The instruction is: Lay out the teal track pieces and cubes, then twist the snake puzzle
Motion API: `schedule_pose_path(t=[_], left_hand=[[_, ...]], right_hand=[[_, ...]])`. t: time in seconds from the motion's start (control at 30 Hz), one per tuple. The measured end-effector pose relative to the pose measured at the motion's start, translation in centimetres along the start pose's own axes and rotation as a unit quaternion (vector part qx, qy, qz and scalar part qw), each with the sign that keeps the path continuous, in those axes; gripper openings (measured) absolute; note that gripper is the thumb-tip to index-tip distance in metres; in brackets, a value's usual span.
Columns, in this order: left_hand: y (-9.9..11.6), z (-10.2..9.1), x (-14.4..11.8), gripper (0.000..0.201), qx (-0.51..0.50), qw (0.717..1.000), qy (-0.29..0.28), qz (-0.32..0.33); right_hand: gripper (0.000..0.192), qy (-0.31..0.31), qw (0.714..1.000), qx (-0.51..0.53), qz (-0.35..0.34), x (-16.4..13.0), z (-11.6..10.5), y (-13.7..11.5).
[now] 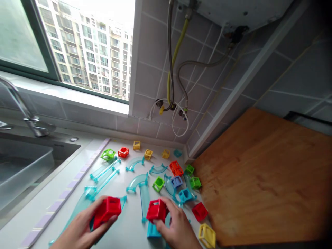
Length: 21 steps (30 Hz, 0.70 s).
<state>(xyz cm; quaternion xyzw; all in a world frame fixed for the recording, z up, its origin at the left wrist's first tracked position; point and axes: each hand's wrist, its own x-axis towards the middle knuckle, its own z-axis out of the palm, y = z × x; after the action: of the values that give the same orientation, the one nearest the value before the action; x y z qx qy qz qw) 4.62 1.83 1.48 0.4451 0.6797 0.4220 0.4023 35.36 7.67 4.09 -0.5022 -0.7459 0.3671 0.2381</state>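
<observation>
Two bare hands reach in over a white counter point(121, 235). The left hand point(84, 224) has its fingers and thumb closed around a red, hollow plastic block point(113, 206), partly hidden by the grip. The right hand point(178, 224) pinches a red, cube-shaped plastic frame with open sides point(156, 209) between thumb and fingers. The two red pieces are raised and apart, with a straight, translucent turquoise plastic track point(145, 200) lying beyond and between them. A bright blue plastic block point(153, 231) sits just below the right-hand piece. To the right are another red hollow cube point(199, 211) and a yellow open-framed cube point(207, 236), near a brown wooden board point(259, 180).
</observation>
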Motion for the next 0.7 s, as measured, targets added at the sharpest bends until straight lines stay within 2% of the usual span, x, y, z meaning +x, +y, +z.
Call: schedule_pose_path(t=[0.07, 0.13, 0.27, 0.37, 0.5, 0.6, 0.7], left_hand=[[1.2, -1.4, 1.9, 0.053, 0.054, 0.997, -0.015, 0.047], [1.7, -1.9, 3.3, 0.05, 0.081, 0.994, -0.031, 0.074], [0.8, -1.9, 5.8, 0.052, 0.198, 0.97, -0.019, 0.138], [0.0, -2.4, 7.8, 0.058, 0.335, 0.923, -0.004, 0.188], [0.0, -2.9, 10.4, 0.061, 0.466, 0.864, -0.028, 0.19], [0.3, -2.2, 12.2, 0.064, 0.524, 0.83, -0.049, 0.187], [0.5, -0.8, 13.5, 0.064, 0.561, 0.802, -0.064, 0.197]], right_hand=[[0.04, 0.007, 0.998, -0.053, 0.017, 1.4, 0.0, -0.1], [0.038, -0.006, 0.997, -0.078, 0.026, 2.6, 0.2, 0.2], [0.044, 0.019, 0.986, -0.158, 0.051, 3.2, -0.6, 1.3], [0.049, 0.032, 0.971, -0.223, 0.075, 1.4, -2.2, 2.8], [0.062, 0.017, 0.96, -0.262, 0.098, -2.3, -3.7, 6.1], [0.069, -0.005, 0.965, -0.251, 0.08, -4.2, -3.3, 8.5], [0.076, -0.006, 0.972, -0.227, 0.06, -5.0, -2.3, 9.8]])
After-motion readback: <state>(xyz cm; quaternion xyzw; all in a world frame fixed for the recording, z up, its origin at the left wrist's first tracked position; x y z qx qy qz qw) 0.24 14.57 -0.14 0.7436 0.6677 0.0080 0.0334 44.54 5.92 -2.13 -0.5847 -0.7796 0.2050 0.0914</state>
